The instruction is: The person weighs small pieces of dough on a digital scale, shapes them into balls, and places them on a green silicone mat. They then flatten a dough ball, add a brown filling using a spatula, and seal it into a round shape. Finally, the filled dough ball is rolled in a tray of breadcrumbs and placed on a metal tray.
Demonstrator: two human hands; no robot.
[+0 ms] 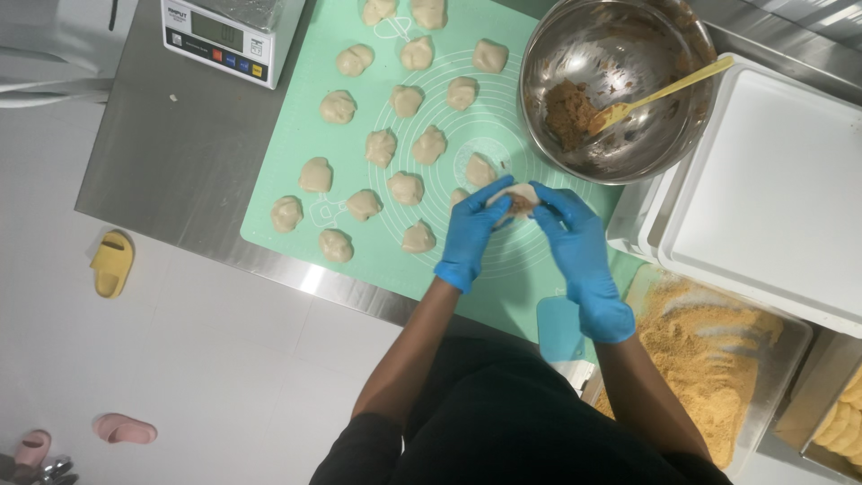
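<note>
A: Head view: left hand (471,235) and right hand (575,241), both in blue gloves, pinch one dough piece (517,199) between fingertips, above the green mat (296,171).
B: Orientation?
A: Disc runs roughly left-right between the hands, brown filling showing. Left fingers wrap more of it.
B: Filling source?
A: Steel bowl (620,157), just beyond the right hand.

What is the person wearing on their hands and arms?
Both the left hand and the right hand wear snug blue disposable gloves ending just past the wrist. The forearms are bare. Short black sleeves cover the upper arms.
</note>
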